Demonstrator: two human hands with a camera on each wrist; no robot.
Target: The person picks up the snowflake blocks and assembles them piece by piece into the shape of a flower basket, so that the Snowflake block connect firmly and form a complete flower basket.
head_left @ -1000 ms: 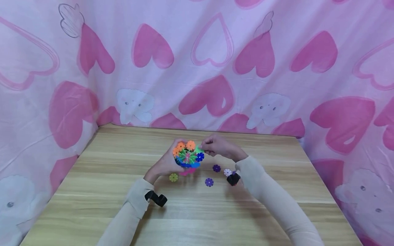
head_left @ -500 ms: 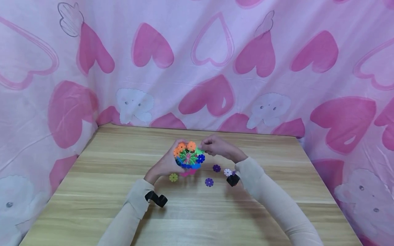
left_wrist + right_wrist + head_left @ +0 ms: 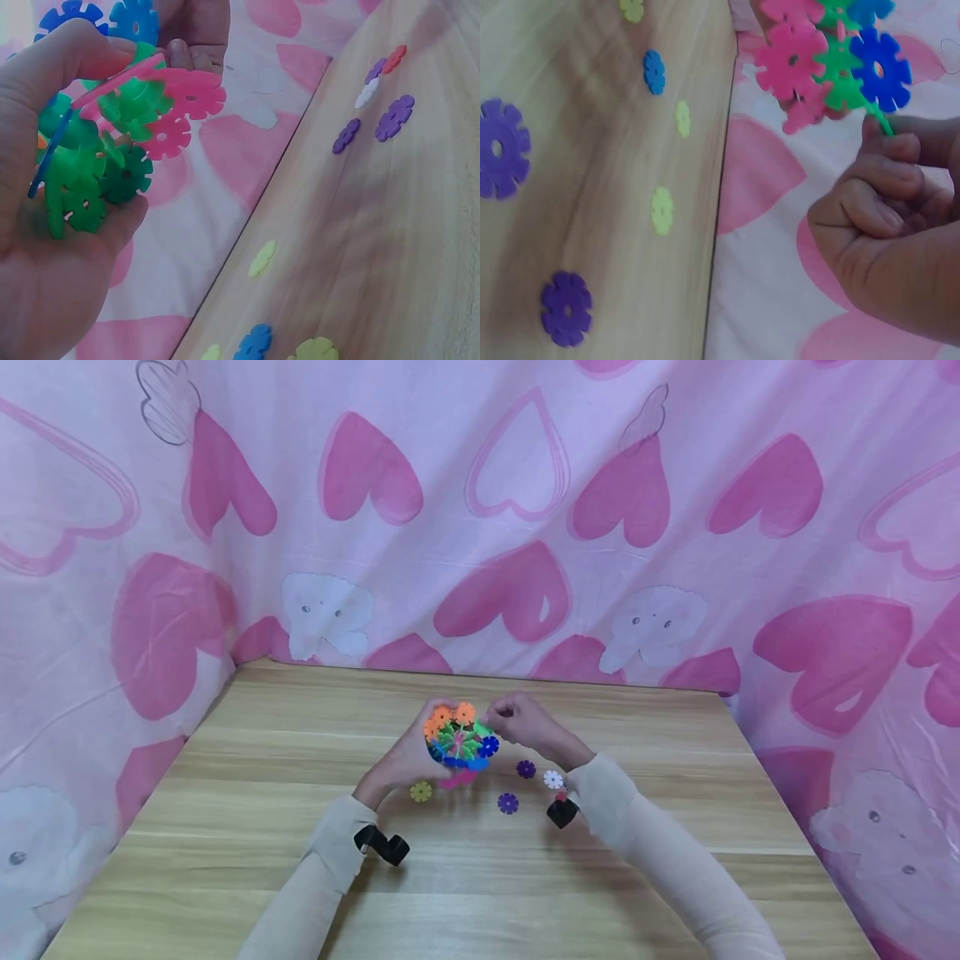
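My left hand (image 3: 407,758) grips a ball-like cluster of interlocking snowflake discs (image 3: 459,745) above the table. Orange, green, blue and pink discs make it up, slotted together at angles. In the left wrist view the thumb lies over its top and the palm (image 3: 56,292) cups it from below. At the cluster's right side is my right hand (image 3: 525,720). In the right wrist view its thumb and forefinger pinch a green disc (image 3: 886,124), seen nearly edge-on, beside a dark blue disc (image 3: 881,69). The other right fingers are curled in.
Loose discs lie on the wooden table (image 3: 450,877): purple ones (image 3: 508,803), a white one (image 3: 553,779) and a yellow-green one (image 3: 421,792). A blue disc (image 3: 654,72) and pale yellow discs (image 3: 662,211) lie near the far edge. A pink heart-patterned curtain (image 3: 517,585) stands behind.
My right wrist and forearm have shifted slightly left and turned a little, with the fingers staying at the cluster's right side. The left hand keeps its hold nearly unmoved.
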